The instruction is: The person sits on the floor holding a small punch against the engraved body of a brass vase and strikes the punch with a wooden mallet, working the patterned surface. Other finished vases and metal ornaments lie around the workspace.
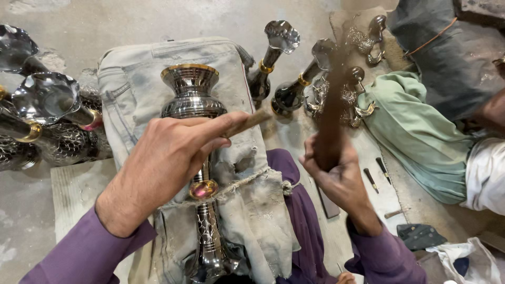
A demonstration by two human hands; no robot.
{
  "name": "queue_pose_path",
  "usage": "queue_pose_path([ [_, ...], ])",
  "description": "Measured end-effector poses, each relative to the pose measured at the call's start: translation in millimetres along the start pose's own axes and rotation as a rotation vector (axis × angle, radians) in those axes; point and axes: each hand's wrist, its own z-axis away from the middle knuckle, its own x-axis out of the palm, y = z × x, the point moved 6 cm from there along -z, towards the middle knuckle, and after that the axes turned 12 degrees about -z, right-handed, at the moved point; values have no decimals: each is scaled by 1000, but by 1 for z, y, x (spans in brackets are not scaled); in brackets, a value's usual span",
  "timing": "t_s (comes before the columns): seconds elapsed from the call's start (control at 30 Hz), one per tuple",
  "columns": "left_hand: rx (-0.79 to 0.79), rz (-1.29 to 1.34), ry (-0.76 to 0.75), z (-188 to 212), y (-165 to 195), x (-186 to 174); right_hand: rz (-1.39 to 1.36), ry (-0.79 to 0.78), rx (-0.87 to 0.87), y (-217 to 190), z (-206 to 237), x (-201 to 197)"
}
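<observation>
Purple sleeves are entering from the bottom edge, and the left hand [168,158] is hovering at centre frame, its fingers pressed together and pinching a short brown rod-like tool [247,124] that is pointing right and slightly up. Directly beneath that hand, the tall silver metal vase with gold bands and engraved patterning [193,97] is lying on a worn pale denim cloth [131,89], its long axis running from the flared mouth at upper centre down to the bottom edge, where its foot is cut off. The left hand is the nearer of the two to it, covering its narrow waist. To the right, the right hand [336,173] is gripping a dark brown wooden stick [332,121], held upright and blurring with motion, so its upper end is hard to make out. Beyond, more silver vases [47,113] are lying at the left edge, others [273,58] at upper centre, and another person's pale green garment [421,131] is filling the right side.
</observation>
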Motion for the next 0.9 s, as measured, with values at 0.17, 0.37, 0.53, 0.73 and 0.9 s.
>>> queue_pose_path([
  [0.17,0,-30,-79,-3,-1,6,-34,156,36,7,10,-1],
  [0.37,1,-46,-150,-7,-3,7,169,149,-33,15,18,1],
  [0.53,65,21,-101,-4,-1,-1,72,140,-1,25,25,5],
  [0.73,5,-1,-227,-3,-8,11,-13,178,-59,11,27,12],
  [0.9,86,5,9,0,-12,-6,293,160,21,14,21,1],
])
